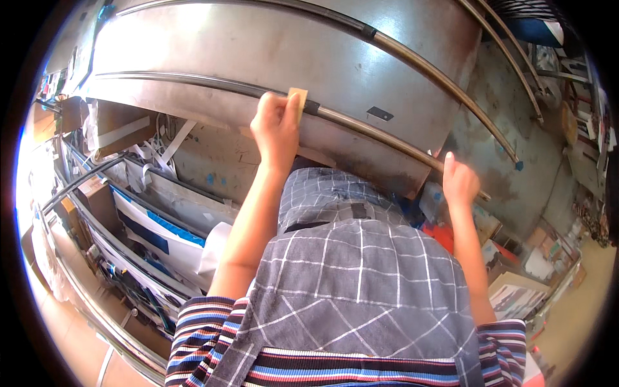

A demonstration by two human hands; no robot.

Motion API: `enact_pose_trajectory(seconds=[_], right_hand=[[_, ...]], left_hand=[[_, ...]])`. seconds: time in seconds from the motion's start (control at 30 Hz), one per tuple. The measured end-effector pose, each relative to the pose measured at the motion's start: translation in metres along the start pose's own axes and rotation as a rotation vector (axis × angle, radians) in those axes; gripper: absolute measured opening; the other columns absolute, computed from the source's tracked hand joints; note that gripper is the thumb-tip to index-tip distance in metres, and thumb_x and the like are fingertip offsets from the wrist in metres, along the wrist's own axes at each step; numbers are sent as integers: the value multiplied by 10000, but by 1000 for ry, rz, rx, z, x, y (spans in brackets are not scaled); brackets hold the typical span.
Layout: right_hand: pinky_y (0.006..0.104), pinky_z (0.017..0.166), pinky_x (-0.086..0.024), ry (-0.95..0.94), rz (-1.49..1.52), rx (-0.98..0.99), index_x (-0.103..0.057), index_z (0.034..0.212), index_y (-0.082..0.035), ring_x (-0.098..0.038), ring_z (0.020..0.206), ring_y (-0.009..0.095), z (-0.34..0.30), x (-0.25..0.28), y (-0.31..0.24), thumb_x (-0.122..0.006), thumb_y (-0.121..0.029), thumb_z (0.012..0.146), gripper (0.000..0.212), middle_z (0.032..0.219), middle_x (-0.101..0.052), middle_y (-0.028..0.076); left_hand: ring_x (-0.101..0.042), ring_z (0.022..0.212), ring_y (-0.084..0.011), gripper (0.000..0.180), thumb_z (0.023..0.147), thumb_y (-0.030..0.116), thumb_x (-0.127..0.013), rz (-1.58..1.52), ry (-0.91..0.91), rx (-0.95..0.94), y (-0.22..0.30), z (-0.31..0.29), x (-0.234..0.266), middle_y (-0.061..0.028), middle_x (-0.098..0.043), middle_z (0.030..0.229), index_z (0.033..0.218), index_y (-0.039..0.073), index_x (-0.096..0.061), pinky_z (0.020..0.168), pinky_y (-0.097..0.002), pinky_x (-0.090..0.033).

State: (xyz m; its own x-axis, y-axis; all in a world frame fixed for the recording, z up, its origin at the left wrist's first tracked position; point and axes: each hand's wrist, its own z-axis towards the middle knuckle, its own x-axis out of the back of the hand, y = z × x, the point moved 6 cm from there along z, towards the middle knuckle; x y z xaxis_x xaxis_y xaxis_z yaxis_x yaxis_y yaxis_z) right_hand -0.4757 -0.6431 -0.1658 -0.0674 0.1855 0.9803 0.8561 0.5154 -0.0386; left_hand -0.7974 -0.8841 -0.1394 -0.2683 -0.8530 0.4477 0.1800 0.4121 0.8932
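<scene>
A long thin metal rod (pixel 367 127) lies along the near edge of the metal-topped table (pixel 238 42). Its left part is dark, its right part bronze-coloured, with a black band between. My left hand (pixel 276 132) is closed on a small flat yellow pad (pixel 299 99), at the rod just left of the band. Whether the pad presses on the rod is hidden by my fingers. Farther right, my right hand (pixel 460 183) wraps round the rod near its right end, thumb pointing up along it. The rod's tip sticks out past my fist.
A second rod (pixel 419 63) with a similar band lies farther back, and more rods (pixel 509 55) rest at the far right. A small dark flat piece (pixel 380 113) lies on the tabletop. Below left stands a metal-framed rack (pixel 161 238) holding boards; boxes (pixel 516 293) crowd the lower right.
</scene>
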Motion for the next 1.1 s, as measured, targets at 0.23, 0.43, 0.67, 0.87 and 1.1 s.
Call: enact_pose_trajectory(seconds=[0.23, 0.43, 0.67, 0.87, 1.1], right_hand=[[515, 607, -491, 50, 6, 0, -670, 618, -62, -623, 647, 440, -2, 1, 0, -444, -467, 970, 582, 653, -621, 227], [487, 705, -491, -4, 68, -14, -676, 710, -50, -629, 722, 405, -2, 0, 3, -511, -453, 950, 497, 696, -641, 191], [424, 860, -470, 268, 437, 414, -663, 991, -70, -570, 973, 312, 13, 52, -117, -770, -222, 774, 286, 992, -618, 97], [410, 817, -493, 0, 349, 427, -632, 928, -67, -593, 928, 279, 40, 30, -165, -755, -130, 756, 220, 910, -607, 96], [236, 602, -510, -424, 1237, 33, -613, 951, -8, -630, 680, 127, 22, 18, -201, -693, -102, 871, 147, 792, -655, 65]], left_hand=[[-532, 553, -98, 255, 898, 163, -703, 231, -171, 111, -25, -27, 22, -45, -589, 600, 753, 31, -539, 534, -275, -449], [-519, 594, -73, 217, 883, 153, -718, 22, -31, 134, -13, 2, 9, -43, -595, 660, 779, 20, -581, 563, -254, -449], [-412, 532, -1, 123, 940, 124, -657, -116, 15, 230, -47, -23, 46, 50, -537, 647, 954, 51, -560, 473, -171, -323], [-521, 620, -33, 247, 851, 156, -758, -80, -178, 145, -55, -48, 31, 21, -616, 681, 1022, 16, -649, 568, -212, -443], [-575, 703, -71, 459, 809, 136, -778, 45, -408, 6, -20, -50, 14, -47, -654, 814, 1238, 79, -623, 651, -226, -487]])
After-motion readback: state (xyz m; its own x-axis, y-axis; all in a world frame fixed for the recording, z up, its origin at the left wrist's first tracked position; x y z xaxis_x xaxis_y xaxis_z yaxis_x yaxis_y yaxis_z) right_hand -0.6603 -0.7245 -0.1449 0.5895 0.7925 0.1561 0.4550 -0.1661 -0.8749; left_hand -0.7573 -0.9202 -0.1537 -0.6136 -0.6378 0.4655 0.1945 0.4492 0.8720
